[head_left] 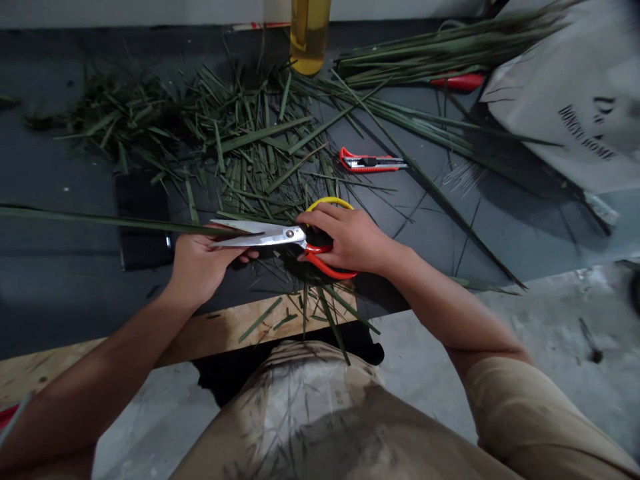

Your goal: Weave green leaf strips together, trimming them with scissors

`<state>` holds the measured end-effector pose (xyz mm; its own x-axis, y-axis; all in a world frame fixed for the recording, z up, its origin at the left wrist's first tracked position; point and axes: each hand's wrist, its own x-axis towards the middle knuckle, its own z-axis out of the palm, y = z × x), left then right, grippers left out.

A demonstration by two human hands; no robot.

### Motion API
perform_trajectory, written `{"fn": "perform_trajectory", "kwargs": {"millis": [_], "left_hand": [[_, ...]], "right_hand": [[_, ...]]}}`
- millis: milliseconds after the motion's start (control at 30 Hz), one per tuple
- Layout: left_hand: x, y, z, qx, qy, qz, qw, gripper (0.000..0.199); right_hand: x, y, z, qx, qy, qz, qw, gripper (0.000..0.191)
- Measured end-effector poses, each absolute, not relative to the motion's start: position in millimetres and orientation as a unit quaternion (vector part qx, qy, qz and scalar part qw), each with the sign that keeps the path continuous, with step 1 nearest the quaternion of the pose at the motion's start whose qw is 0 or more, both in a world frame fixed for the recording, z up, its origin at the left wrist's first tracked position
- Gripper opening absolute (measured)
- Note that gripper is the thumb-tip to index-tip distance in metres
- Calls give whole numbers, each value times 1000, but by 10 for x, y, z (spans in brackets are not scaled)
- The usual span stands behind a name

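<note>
My right hand (351, 238) grips the red-and-yellow handles of a pair of kitchen scissors (265, 234), whose steel blades point left. My left hand (200, 265) pinches a long, narrow green palm leaf strip (100, 218) that runs off to the left. The end of the strip lies at the blades, and the scissors partly hide it there. A red utility knife (373, 161) lies on the dark table beyond my hands. Cut green leaf pieces (250, 150) form a loose heap above them.
A bundle of long leaves (440, 57) and a red-handled tool (457, 81) lie at the far right. Nearby are a white printed plastic bag (565, 93), a yellow bottle (310, 33) and a black rectangular object (143, 220). A wooden board (225, 327) edges the table nearest me.
</note>
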<state>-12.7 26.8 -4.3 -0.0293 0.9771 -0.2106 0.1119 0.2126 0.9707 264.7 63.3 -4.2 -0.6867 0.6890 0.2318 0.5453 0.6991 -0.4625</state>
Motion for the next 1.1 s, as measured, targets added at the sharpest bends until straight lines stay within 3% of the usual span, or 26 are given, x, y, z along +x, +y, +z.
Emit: {"fn": "perform_trajectory", "kwargs": {"millis": [767,1100], "left_hand": [[-51,200,-12,480,611,351,522,11],[-181,281,-86,419,566,466,536,10]], "right_hand": [[2564,575,-77,-331,-906,164,210,54],[2637,600,-43,-357,-891,177,216,58]]}}
